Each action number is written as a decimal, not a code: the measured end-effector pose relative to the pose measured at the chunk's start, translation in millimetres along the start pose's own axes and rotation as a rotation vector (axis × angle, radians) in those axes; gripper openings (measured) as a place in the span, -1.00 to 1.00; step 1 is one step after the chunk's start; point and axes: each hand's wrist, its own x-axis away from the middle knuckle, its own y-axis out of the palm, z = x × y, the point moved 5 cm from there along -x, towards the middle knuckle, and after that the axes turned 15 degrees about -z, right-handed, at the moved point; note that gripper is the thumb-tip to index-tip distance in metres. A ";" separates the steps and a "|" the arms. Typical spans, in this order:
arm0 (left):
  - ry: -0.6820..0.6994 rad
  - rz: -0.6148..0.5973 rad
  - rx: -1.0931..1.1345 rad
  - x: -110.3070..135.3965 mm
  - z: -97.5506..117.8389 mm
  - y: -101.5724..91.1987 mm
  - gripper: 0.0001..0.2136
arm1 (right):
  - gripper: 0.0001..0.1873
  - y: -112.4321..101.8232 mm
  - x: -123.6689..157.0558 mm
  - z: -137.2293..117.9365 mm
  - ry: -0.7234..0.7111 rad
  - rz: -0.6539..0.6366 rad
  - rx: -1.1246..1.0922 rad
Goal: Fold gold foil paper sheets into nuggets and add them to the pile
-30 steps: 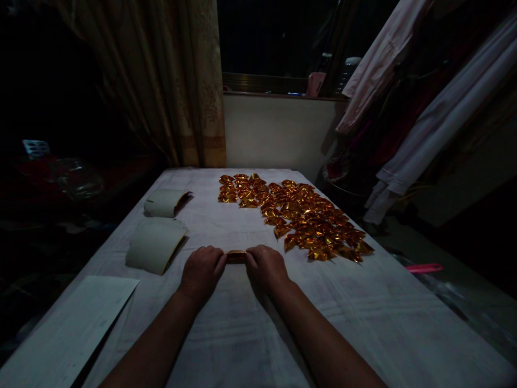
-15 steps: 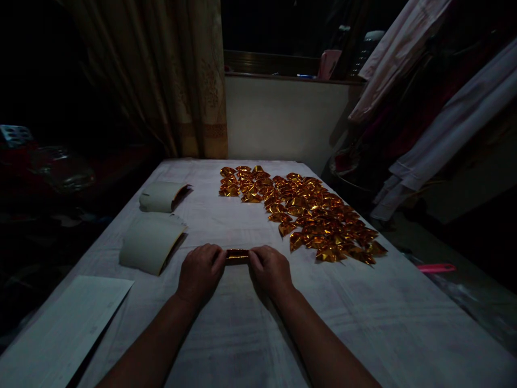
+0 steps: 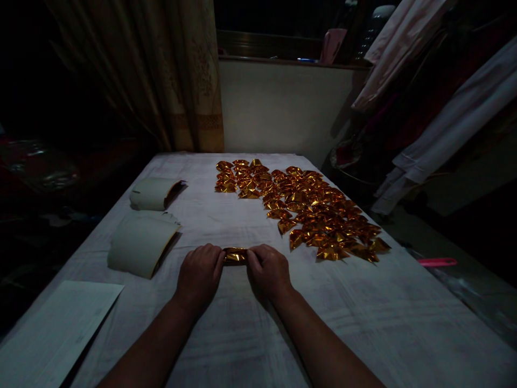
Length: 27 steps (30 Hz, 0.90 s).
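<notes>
Between my two hands stretches a small piece of gold foil paper (image 3: pixel 235 256), folded into a narrow shape with a crease along it. My left hand (image 3: pixel 201 274) pinches its left end, thumb toward me and fingers curled behind. The other end is gripped the same way by my right hand (image 3: pixel 270 270). The ends themselves are hidden under the fingers. Beyond and to the right of my hands spreads a pile of folded gold foil pieces (image 3: pixel 299 200), shaped like little ingots.
Two curved pale stacks of sheets (image 3: pixel 139 242) (image 3: pixel 155 194) lie at the left, and a flat white sheet (image 3: pixel 60 328) is nearer me. The cloth-covered table (image 3: pixel 226 334) meets a wall (image 3: pixel 283 108) at the back. Clothes (image 3: pixel 448 118) hang at the right, a curtain (image 3: pixel 181 81) at the left.
The foil between my hands has opened a little and shows more of its shiny, creased face. Both hands keep their grip. The view has shifted slightly.
</notes>
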 end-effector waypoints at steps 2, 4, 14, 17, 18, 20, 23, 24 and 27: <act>-0.005 -0.003 -0.021 0.0 -0.1 0.9 -0.71 | -0.74 1.4 0.6 -1.2 -0.041 0.028 -0.016; -0.011 -0.001 -0.042 0.2 0.6 1.5 -0.72 | -0.73 2.9 1.0 -1.7 -0.091 0.073 -0.040; -0.007 0.006 -0.084 1.2 6.4 -0.1 -0.74 | -0.70 4.6 1.1 0.3 -0.258 0.196 -0.118; 0.015 0.012 -0.075 1.5 7.4 1.5 -0.74 | -0.71 4.3 0.2 1.7 -0.251 0.170 -0.124; 0.028 0.012 -0.063 1.7 8.0 2.3 -0.74 | -0.71 4.0 -0.4 2.8 -0.241 0.165 -0.127; 0.034 0.016 -0.031 1.5 7.4 3.3 -0.74 | -0.71 3.7 -1.2 4.4 -0.238 0.159 -0.124; -0.016 0.018 0.009 0.0 1.7 2.4 -0.72 | -0.71 4.1 -0.9 3.6 -0.281 0.158 -0.108; -0.034 0.015 0.015 -0.7 -0.4 1.7 -0.72 | -0.71 4.4 -0.5 2.6 -0.307 0.157 -0.101; -0.061 0.005 0.024 -2.1 -4.0 -0.9 -0.72 | -0.72 4.0 1.3 0.0 -0.371 0.165 -0.093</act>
